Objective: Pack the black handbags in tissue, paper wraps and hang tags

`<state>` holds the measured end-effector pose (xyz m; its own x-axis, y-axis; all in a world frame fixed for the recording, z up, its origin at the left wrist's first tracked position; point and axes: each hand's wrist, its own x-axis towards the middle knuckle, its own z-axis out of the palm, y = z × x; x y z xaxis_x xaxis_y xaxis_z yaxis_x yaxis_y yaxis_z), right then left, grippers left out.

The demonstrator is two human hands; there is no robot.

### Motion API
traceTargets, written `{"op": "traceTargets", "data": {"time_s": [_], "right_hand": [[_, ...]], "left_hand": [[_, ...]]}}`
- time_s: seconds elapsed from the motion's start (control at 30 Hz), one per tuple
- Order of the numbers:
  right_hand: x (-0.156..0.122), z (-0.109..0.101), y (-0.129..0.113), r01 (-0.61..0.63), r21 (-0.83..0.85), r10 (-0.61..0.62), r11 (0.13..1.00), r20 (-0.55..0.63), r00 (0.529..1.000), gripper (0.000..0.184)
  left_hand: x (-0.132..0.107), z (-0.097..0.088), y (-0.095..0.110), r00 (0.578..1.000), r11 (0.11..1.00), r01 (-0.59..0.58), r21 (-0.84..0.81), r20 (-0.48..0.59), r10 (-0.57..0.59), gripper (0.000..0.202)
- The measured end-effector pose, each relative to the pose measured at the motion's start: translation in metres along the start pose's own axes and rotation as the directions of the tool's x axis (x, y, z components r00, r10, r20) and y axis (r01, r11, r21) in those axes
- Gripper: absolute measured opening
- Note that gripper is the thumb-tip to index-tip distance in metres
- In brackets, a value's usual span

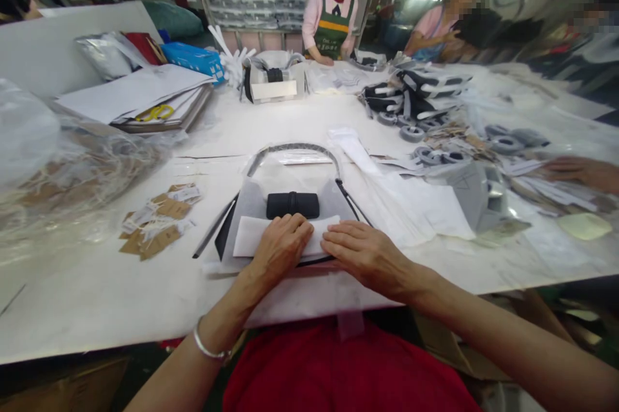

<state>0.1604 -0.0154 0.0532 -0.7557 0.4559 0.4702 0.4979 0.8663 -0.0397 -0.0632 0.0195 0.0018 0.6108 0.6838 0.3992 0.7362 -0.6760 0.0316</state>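
Note:
A handbag [247,196] lies in front of me, partly covered with thin pale wrapping, its black side showing at the left. Its arched handle [294,147] is wrapped in grey material. A black strap piece [293,205] sits at the middle of the bag. Across the bag's lower part runs a white strip of paper or foam [249,236]. My left hand [283,243] rests on this strip, fingers slightly bent and pressing down. Flat on the strip's right end lie the outstretched fingers of my right hand [365,254].
Tan hang tags [162,222] lie left of the bag. Scissors [157,113] top a paper stack at far left. White sheets [401,199], grey rolls [411,133] and black straps [425,89] crowd the right, near another person's hand [580,173]. Another wrapped bag [273,89] stands ahead.

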Motion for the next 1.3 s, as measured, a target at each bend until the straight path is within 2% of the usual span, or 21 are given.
{"op": "traceTargets", "data": {"time_s": [0.07,0.17,0.27,0.33,0.4,0.43,0.47,0.57,0.63,0.87,1.13,1.3], "right_hand": [[-0.007,0.012,0.002,-0.014,0.002,0.014,1.000,-0.024,1.000,0.018],[-0.016,0.020,0.007,-0.020,0.017,0.020,1.000,-0.053,0.998,0.019],[-0.022,0.020,0.009,-0.030,0.030,0.031,0.999,-0.022,0.999,0.024],[-0.023,0.021,0.007,-0.063,0.040,0.061,0.997,0.044,0.997,0.039],[-0.023,0.025,0.003,-0.094,0.028,0.091,0.995,0.095,0.991,0.057],[-0.024,0.027,0.001,-0.104,0.010,0.102,0.995,0.101,0.990,0.059],[-0.024,0.029,0.000,-0.106,-0.014,0.107,0.994,0.093,0.990,0.056],[-0.024,0.036,-0.001,-0.093,-0.084,0.096,0.992,0.036,0.995,0.027],[-0.023,0.039,0.002,-0.083,-0.116,0.086,0.990,0.023,0.996,0.020],[-0.018,0.040,0.017,-0.027,-0.157,0.039,0.987,0.071,0.997,0.018],[-0.016,0.042,0.019,-0.071,-0.200,0.087,0.977,0.075,0.993,0.019],[-0.014,0.043,0.016,-0.065,-0.227,0.075,0.972,0.035,0.997,0.014]], "left_hand": [[-0.001,-0.003,0.000,1.000,1.000,-0.020,-0.024,0.007,0.020,0.020],[-0.010,-0.013,0.004,0.994,0.993,-0.093,-0.066,0.052,0.096,0.023],[-0.024,-0.021,0.009,0.981,0.988,-0.150,-0.026,0.117,0.153,0.050],[-0.032,-0.022,0.011,0.981,0.988,-0.150,0.037,0.133,0.144,0.058],[-0.036,-0.018,0.012,0.984,0.985,-0.149,0.086,0.115,0.139,0.057],[-0.038,-0.015,0.011,0.985,0.983,-0.153,0.102,0.097,0.143,0.055],[-0.039,-0.012,0.011,0.986,0.980,-0.161,0.114,0.073,0.153,0.054],[-0.040,-0.006,0.011,0.984,0.973,-0.179,0.147,0.007,0.180,0.051],[-0.039,-0.004,0.013,0.984,0.970,-0.174,0.168,-0.012,0.178,0.049],[-0.038,-0.003,0.021,0.983,0.961,-0.168,0.219,-0.032,0.179,0.046],[-0.031,0.005,0.007,0.970,0.950,-0.213,0.229,-0.065,0.233,0.039],[-0.033,0.014,0.006,0.968,0.950,-0.181,0.255,-0.127,0.218,0.042]]}}
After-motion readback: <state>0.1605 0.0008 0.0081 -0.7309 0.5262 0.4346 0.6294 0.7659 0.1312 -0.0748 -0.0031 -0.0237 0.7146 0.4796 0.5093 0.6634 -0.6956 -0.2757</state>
